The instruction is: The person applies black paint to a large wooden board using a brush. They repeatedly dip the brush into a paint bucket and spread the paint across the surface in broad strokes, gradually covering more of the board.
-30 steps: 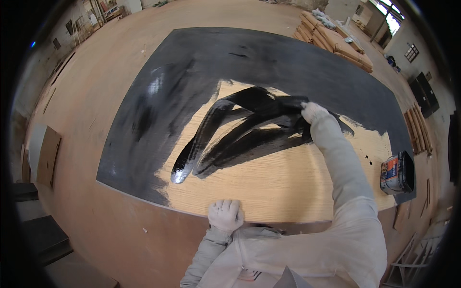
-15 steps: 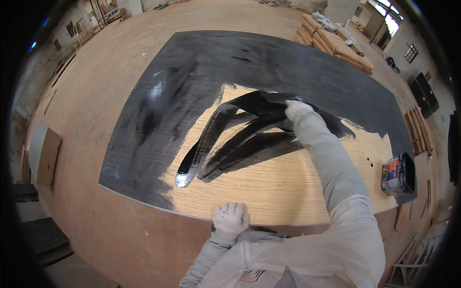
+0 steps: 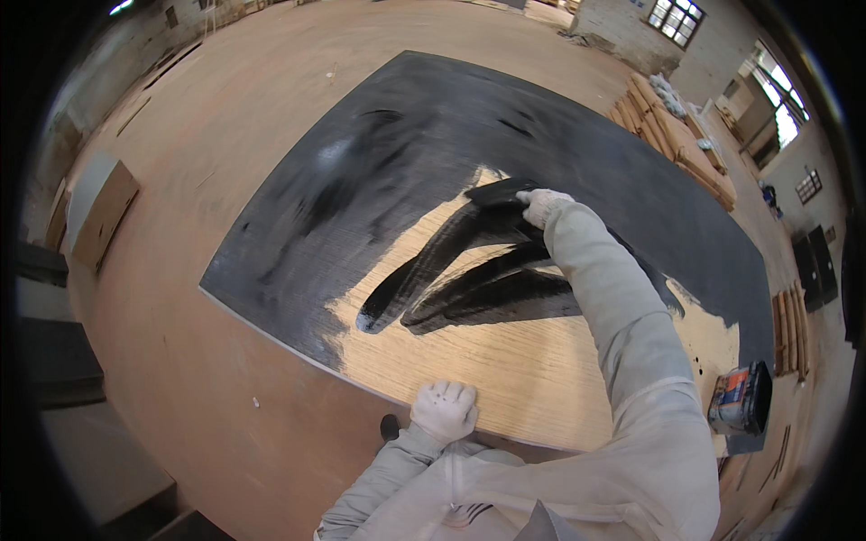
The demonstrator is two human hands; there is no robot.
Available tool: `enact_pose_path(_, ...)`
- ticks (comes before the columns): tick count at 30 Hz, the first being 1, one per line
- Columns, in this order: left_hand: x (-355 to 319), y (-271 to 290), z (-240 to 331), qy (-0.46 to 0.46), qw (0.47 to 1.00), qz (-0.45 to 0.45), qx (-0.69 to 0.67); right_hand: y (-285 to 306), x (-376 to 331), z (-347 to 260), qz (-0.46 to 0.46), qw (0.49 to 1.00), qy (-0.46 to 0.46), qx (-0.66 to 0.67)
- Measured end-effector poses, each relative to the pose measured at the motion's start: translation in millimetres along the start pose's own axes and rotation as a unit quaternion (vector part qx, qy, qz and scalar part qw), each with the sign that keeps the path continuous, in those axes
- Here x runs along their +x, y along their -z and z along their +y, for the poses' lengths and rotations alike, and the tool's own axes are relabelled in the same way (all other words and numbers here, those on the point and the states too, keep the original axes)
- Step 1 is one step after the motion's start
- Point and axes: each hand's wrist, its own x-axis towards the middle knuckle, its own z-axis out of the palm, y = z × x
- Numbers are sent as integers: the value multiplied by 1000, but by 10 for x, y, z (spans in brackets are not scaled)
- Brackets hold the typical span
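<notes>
A large wood-grain board point(image 3: 532, 370) lies in front of me, its far and left parts coated dull black. Fresh, glossy black strokes point(image 3: 437, 248) fan over the pale middle. My right hand point(image 3: 548, 207), in a whitish glove, reaches across to the top of these strokes. Its fingers are closed around something dark that blends into the wet black, so its kind cannot be made out. My left hand point(image 3: 444, 410), also gloved, rests as a fist on the board's near edge. A black-smeared square bucket point(image 3: 732, 397) with a coloured label stands at the board's right near corner.
Brown wrapped packages point(image 3: 677, 135) are stacked on the floor beyond the board's right side, with more brown bundles point(image 3: 790, 332) nearer. A box-like panel piece point(image 3: 104, 212) stands at left. Dark-topped blocks point(image 3: 59, 361) sit at the near left.
The view has turned left, so the board appears rotated clockwise. My right hand has moved a little leftward along the top of the wet strokes. My left fist stays at the near edge.
</notes>
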Motion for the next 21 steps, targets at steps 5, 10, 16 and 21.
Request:
enact_pose_path(5,-24,18,2,5,1000,-3,1,163,-213,141,-35,995,41,-79)
enact_pose_path(10,-23,-9,-25,-6,1000,5,-8,325,231,-87,-21,999,28,-13)
enact_pose_path(16,-42,17,-19,13,1000,-2,-9,444,-100,-259,-89,967,179,-155)
enact_pose_path(21,-21,-24,-30,-9,1000,12,-3,400,342,-120,-52,997,56,-7)
